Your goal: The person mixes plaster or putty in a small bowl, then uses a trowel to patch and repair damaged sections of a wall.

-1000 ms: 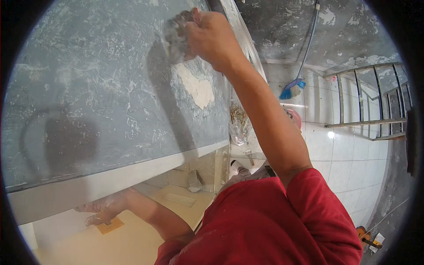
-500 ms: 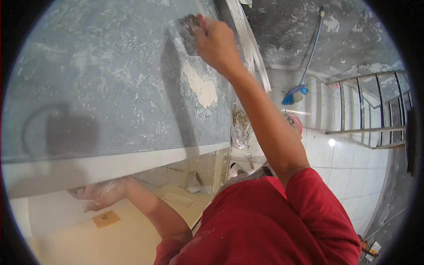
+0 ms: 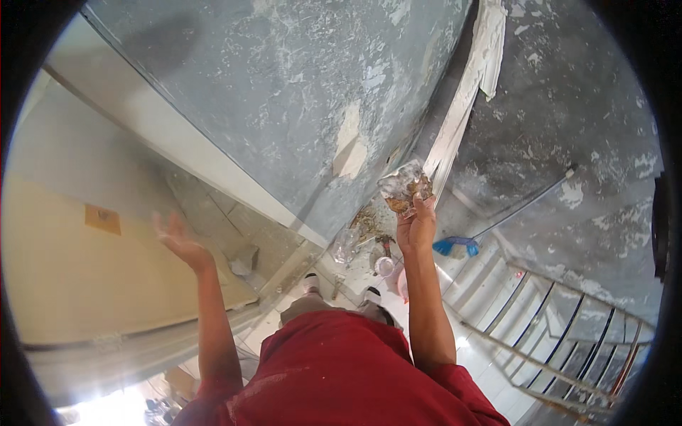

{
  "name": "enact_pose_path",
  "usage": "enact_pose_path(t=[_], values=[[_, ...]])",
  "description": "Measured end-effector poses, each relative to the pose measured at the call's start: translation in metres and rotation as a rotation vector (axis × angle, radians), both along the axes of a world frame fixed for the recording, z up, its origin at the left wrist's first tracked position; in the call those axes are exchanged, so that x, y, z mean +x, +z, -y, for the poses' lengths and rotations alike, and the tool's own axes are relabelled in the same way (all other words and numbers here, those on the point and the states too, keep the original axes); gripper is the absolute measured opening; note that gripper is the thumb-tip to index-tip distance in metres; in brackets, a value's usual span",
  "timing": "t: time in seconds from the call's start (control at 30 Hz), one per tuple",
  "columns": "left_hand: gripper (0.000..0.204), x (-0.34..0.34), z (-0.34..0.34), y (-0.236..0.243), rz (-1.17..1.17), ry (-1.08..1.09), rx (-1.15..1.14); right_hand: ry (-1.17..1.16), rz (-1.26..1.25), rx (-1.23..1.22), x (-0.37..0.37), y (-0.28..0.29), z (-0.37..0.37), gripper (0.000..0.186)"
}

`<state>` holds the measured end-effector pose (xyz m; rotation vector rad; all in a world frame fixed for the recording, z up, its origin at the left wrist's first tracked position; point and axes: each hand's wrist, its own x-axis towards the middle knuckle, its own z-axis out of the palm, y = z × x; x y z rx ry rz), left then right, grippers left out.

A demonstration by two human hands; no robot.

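Grey and brown, the crumpled piece, hard to identify, hides some fingers of my gripping right hand; my blurred left hand spreads loosely, empty.

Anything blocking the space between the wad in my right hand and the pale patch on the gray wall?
Nothing visible does: the right hand holds the crumpled wad, and no object shows between it and the pale patch on the gray wall; only a shadow crosses the patch.

Grey wall: rough, matt, flaking. Floor tiles: smooth, glossy. Shirt: matt cloth.
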<state>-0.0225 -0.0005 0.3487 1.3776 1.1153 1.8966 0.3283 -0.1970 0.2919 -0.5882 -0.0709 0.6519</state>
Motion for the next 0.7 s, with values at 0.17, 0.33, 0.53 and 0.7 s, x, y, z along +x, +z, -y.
enact_pose_path(t=[0.17, 0.33, 0.53, 0.7], values=[[0.062, -0.143, 0.11, -0.217, -0.178, 0.283, -0.574, 0.105, 0.365, 0.048, 0.035, 0.047, -0.052, 0.047], [0.054, -0.183, 0.271, -0.258, -0.704, 0.282, -0.929, -0.403, 1.115, -0.154, 0.078, 0.119, -0.126, 0.026], [0.068, -0.186, 0.371, -0.239, -0.639, 0.51, -1.204, -0.422, 1.564, -0.112, 0.007, 0.056, -0.135, 0.046], [0.072, -0.219, 0.393, -0.251, -0.815, 0.567, -1.205, 0.134, 1.702, -0.258, -0.074, -0.065, -0.029, 0.035]])
